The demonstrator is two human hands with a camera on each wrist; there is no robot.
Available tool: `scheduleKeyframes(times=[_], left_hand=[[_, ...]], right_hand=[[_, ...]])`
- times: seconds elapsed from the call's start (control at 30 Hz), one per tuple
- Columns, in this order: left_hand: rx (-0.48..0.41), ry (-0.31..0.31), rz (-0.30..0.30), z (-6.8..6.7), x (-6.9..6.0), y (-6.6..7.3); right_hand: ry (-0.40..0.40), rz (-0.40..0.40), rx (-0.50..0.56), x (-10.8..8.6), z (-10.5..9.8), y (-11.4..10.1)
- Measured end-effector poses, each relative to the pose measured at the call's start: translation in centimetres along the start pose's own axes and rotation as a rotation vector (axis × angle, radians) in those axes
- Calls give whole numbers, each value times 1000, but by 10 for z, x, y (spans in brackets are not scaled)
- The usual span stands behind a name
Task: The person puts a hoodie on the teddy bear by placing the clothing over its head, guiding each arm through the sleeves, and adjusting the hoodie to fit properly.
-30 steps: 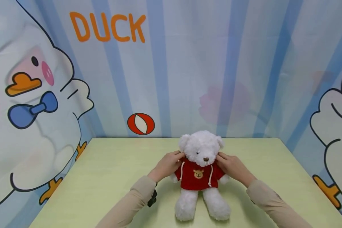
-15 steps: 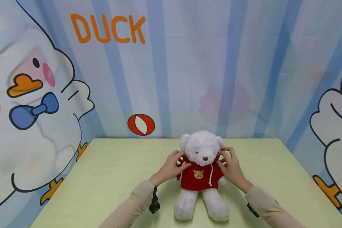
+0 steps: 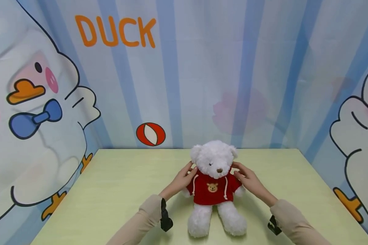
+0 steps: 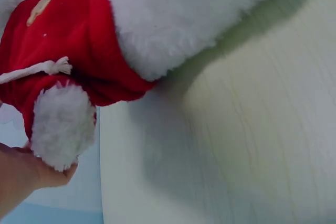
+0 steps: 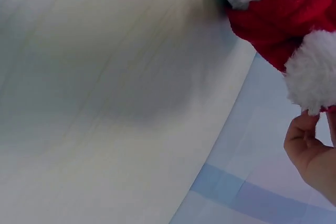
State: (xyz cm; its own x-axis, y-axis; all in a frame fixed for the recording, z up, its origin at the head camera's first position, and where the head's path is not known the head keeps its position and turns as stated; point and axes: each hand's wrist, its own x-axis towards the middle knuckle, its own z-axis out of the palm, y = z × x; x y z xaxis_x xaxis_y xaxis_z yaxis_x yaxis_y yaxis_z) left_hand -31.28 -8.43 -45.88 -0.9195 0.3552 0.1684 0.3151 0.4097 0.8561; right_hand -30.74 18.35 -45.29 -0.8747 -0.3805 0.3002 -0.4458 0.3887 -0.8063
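Note:
A white plush teddy bear (image 3: 216,158) in a red hoodie (image 3: 207,197) sits upright on the table, its legs toward me. My left hand (image 3: 180,178) touches the hoodie beside the bear's neck, fingers loosely extended and some fingertips hidden behind it. On the other side of the neck, my right hand (image 3: 249,180) rests against the hood with its fingers relaxed. White drawstrings hang down the hoodie's front, around a small bear-face patch (image 3: 212,187). In the left wrist view a fluffy paw (image 4: 63,124) stands close to the left hand; the right wrist view shows the other paw (image 5: 315,72) near my right fingers.
The pale yellow-green table (image 3: 135,173) extends around the bear. Behind it hangs a blue striped curtain (image 3: 196,68) with printed ducks, a ball and the word DUCK. Black bands (image 3: 165,217) sit at both sleeve cuffs.
Both hands pinched the hoodie at the neck earlier, then spread their fingers around it. Now the fingers lie more loosely at the neck's sides. The bear stays almost in place.

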Motion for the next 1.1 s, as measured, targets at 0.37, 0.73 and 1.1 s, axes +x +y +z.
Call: scheduleKeyframes(times=[0.37,0.73,1.1], left_hand=[[-173,-14,-167,8,14,7],[-97,-57,-206,-6,1,8],[63,-210,-39,8,-16,-5]], right_hand=[[-204,163,119,12,5,-5],[-258,234,114,1,-1,2],[-174,240,207,-2,4,5]])
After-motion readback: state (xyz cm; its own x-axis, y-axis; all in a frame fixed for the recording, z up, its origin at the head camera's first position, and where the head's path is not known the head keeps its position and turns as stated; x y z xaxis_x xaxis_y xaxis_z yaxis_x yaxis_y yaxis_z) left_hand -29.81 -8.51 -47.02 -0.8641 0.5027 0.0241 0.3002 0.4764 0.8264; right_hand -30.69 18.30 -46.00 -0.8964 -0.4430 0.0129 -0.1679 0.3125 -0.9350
